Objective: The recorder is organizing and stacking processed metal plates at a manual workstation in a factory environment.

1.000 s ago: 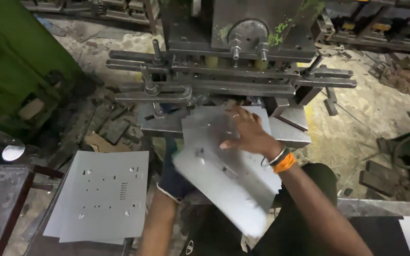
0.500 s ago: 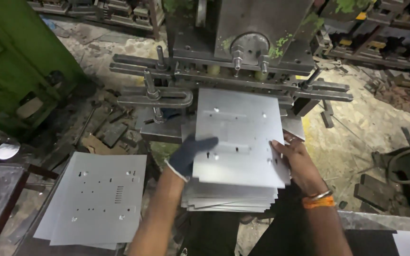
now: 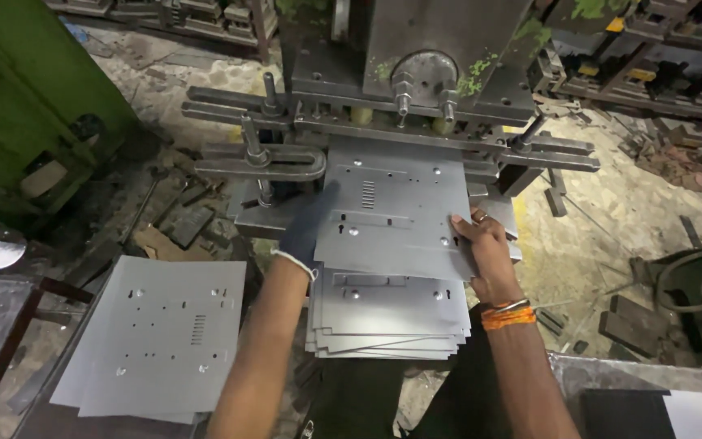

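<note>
A flat grey metal sheet (image 3: 396,207) with punched holes and a slot grille lies partly under the head of a press machine (image 3: 416,73). My left hand (image 3: 309,223), in a dark glove, holds its left edge. My right hand (image 3: 481,248), bare with an orange wrist thread, grips its right front corner. Below the sheet, toward me, sits a stack of similar sheets (image 3: 387,321).
Another pile of punched sheets (image 3: 160,333) rests on a surface at my lower left. A green machine body (image 3: 22,106) stands at the far left. Metal scraps and bars litter the dirty floor (image 3: 635,211) around the press.
The sheet, tilted in my hands a second ago, has been turned flat and pushed forward under the press head. Both hands moved forward with it.
</note>
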